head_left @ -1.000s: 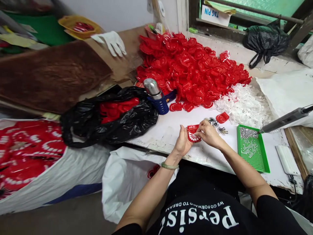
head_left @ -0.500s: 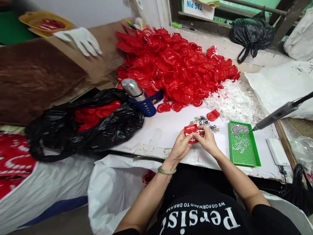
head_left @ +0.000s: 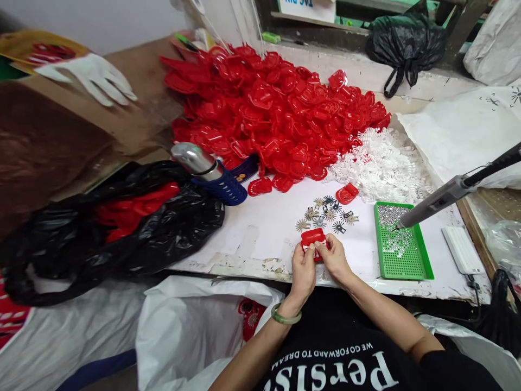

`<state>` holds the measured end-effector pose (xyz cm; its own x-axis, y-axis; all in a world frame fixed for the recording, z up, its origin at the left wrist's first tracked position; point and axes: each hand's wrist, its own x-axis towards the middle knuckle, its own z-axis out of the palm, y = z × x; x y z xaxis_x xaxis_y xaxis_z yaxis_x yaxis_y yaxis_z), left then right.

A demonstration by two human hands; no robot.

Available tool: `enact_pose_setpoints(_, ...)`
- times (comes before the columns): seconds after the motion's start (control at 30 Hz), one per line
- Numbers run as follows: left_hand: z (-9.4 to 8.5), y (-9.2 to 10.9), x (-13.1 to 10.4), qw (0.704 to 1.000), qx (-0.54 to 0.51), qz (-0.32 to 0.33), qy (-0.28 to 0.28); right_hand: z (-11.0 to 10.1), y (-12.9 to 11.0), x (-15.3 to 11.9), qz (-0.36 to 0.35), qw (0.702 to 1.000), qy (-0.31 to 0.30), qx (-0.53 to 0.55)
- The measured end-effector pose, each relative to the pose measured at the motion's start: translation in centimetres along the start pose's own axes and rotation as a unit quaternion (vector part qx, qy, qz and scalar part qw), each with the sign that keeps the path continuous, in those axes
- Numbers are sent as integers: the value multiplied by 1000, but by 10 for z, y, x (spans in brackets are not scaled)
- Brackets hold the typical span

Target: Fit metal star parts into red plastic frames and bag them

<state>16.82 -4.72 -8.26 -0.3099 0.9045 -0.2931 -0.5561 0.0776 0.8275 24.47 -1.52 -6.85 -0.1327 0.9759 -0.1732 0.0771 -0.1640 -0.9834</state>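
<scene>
Both of my hands grip one small red plastic part [head_left: 313, 237] above the front edge of the table. My left hand [head_left: 303, 270] holds its left side, and my right hand [head_left: 334, 257] holds its right side, with both thumbs pressed on the face. White plastic shows under the thumbs, mostly covered by them. Just beyond the part lie several star-shaped metal pieces [head_left: 329, 215], some dark and some brassy. A single red part [head_left: 347, 193] rests behind them.
A big heap of red parts [head_left: 277, 108] fills the back, beside a pile of white spoked pieces [head_left: 382, 165]. To the right, an electric screwdriver [head_left: 437, 201] hangs over a green screw tray [head_left: 427, 260]. A bottle [head_left: 199, 162] and black bag [head_left: 179, 239] are on the left.
My hands have brought the red part closer to my body, and the thumbs now sit together on it. The metal pieces show more fully. The whole view has shifted slightly.
</scene>
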Motion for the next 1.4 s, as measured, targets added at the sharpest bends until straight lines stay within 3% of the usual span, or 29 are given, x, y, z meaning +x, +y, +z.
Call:
enact_pose_setpoints(0.1,4,1,2,998,1,57,31,2,-3,1,-20,1000,-3,-21)
enact_pose_setpoints(0.17,7,7,4,999,-31,40,6,-6,-8,4,-43,996,-33,-69)
enact_pose_setpoints(0.3,-1,25,13,998,-61,-11,2,-50,-32,22,-103,966,-64,-228)
enact_pose_setpoints(0.37,-10,32,19,998,-56,-19,24,-78,-46,37,-127,927,-20,-353)
enact_pose_setpoints(0.4,-14,35,22,998,-55,-22,32,-91,-52,45,-132,890,-5,-435)
enact_pose_setpoints(0.5,-19,38,26,997,-61,-39,27,-114,-59,64,-117,784,-38,-609)
enact_pose_setpoints(0.57,-17,38,27,996,-66,-52,13,-119,-57,73,-112,759,-66,-638)
enact_pose_setpoints(0.77,-7,40,28,984,-107,-143,-28,-133,-51,85,-143,785,-94,-595)
enact_pose_setpoints(0.83,-6,43,29,978,-118,-164,-47,-139,-57,88,-155,832,-82,-527)
enact_pose_setpoints(0.9,-4,46,30,977,-117,-168,-62,-140,-66,88,-157,899,-77,-402)
enact_pose_setpoints(0.97,0,47,31,976,-113,-172,-76,-133,-77,84,-149,937,-125,-289)
enact_pose_setpoints(1.07,8,49,29,971,-114,-183,-107,-108,-93,71,-155,913,-267,-267)
enact_pose_setpoints(1.17,16,51,25,965,-119,-183,-142,-82,-104,62,-163,872,-355,-294)
enact_pose_setpoints(1.27,20,55,21,964,-119,-180,-155,-67,-110,62,-167,847,-375,-337)
enact_pose_setpoints(1.4,22,58,19,961,-121,-186,-167,-59,-112,65,-169,836,-348,-389)
